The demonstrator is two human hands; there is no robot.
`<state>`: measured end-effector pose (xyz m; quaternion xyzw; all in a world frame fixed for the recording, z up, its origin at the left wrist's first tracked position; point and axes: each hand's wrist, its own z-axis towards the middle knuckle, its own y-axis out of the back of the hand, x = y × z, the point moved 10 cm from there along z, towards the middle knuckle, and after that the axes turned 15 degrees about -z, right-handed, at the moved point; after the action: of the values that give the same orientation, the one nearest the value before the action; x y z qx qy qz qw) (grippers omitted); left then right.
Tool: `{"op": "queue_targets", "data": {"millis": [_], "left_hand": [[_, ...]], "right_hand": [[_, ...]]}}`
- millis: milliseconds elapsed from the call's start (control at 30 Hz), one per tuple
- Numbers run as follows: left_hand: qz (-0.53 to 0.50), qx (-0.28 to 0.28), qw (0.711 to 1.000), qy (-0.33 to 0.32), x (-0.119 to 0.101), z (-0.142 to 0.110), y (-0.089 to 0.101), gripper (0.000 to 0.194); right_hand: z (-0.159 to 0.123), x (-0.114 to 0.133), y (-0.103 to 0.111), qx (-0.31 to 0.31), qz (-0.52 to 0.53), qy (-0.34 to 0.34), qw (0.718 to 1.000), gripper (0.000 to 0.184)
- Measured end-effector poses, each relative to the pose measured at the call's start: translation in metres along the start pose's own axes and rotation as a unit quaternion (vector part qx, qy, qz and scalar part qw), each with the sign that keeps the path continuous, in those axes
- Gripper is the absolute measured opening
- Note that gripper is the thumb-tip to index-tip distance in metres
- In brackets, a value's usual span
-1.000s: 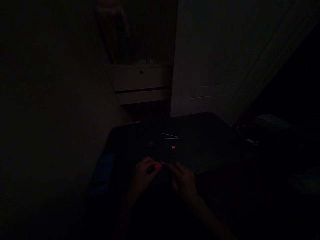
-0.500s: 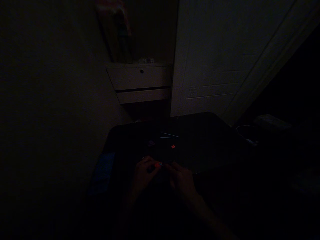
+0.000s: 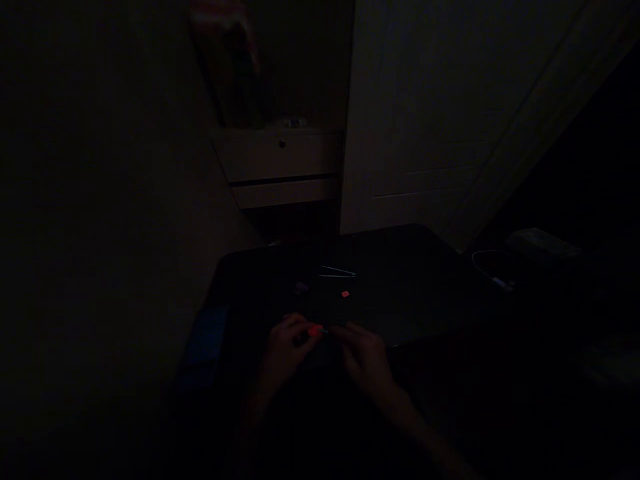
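In very dim light, my left hand is closed in a pinch on a small orange-red piece. My right hand is also closed, its fingertips on a thin pale pointed tool whose tip meets the orange-red piece; its handle is hidden and its kind cannot be made out. Beyond the hands lies another small orange-red square piece. Behind it rest metal tweezers with their tips apart, pointing left. A small dark purplish object sits left of that square, too dark to name.
Everything on the dark table is close to the hands. A blue flat item lies at its left edge. A drawer unit stands behind, beside a pale door or panel. At right are a white cable and a box.
The picture has grown a little darker and shifted slightly. Both hands stay in nearly the same place, with the pale tool still against the orange-red piece.
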<state>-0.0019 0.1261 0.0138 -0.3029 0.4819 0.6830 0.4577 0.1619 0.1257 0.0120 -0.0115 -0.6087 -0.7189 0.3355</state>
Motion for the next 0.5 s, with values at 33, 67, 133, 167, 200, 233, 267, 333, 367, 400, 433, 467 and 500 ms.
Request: {"op": "queue_targets", "data": {"millis": [33,67,133,167,200,233,267,333,367,400,433,467,500], "left_hand": [[0.000,0.002,1.000,0.000,0.000,0.000,0.000,0.012],[0.000,0.004,1.000,0.000,0.000,0.000,-0.001,0.012],[-0.001,0.002,1.000,-0.003,-0.001,0.000,-0.001,0.012],[-0.001,0.001,1.000,-0.002,-0.001,0.000,0.000,0.012],[-0.001,0.001,1.000,-0.001,-0.002,0.000,0.000,0.012],[-0.002,0.001,1.000,0.000,-0.002,0.000,0.000,0.011],[-0.002,0.001,1.000,0.002,-0.002,0.000,0.000,0.011],[-0.004,0.001,1.000,0.005,-0.002,0.001,0.000,0.010],[-0.005,0.002,1.000,0.005,-0.002,0.001,-0.001,0.010],[-0.005,0.002,1.000,0.004,-0.003,0.002,-0.001,0.009],[-0.005,0.003,1.000,0.003,-0.004,0.002,-0.001,0.009],[-0.005,0.003,1.000,0.002,-0.004,0.002,-0.001,0.009],[-0.006,0.002,1.000,0.001,-0.005,0.002,-0.001,0.009]], "right_hand": [[-0.001,-0.002,0.001,-0.016,0.002,-0.001,1.000,0.037],[-0.002,-0.003,0.002,-0.033,-0.001,-0.002,0.999,0.039],[-0.004,-0.005,-0.001,-0.042,-0.026,-0.003,0.999,0.043],[-0.005,-0.004,-0.003,-0.037,-0.040,0.001,0.998,0.045],[-0.005,-0.003,-0.005,-0.029,-0.054,0.006,0.998,0.047],[-0.006,-0.002,-0.007,-0.021,-0.065,0.010,0.998,0.049],[-0.006,0.000,-0.008,-0.015,-0.075,0.013,0.997,0.050],[-0.006,0.002,-0.008,-0.006,-0.094,0.012,0.995,0.050],[-0.005,0.003,-0.008,0.000,-0.104,0.010,0.995,0.050],[-0.005,0.004,-0.008,0.007,-0.112,0.009,0.994,0.051],[-0.005,0.006,-0.008,0.016,-0.118,0.009,0.993,0.052],[-0.005,0.007,-0.009,0.025,-0.122,0.008,0.992,0.052],[-0.005,0.009,-0.008,0.033,-0.125,0.004,0.992,0.053]]}}
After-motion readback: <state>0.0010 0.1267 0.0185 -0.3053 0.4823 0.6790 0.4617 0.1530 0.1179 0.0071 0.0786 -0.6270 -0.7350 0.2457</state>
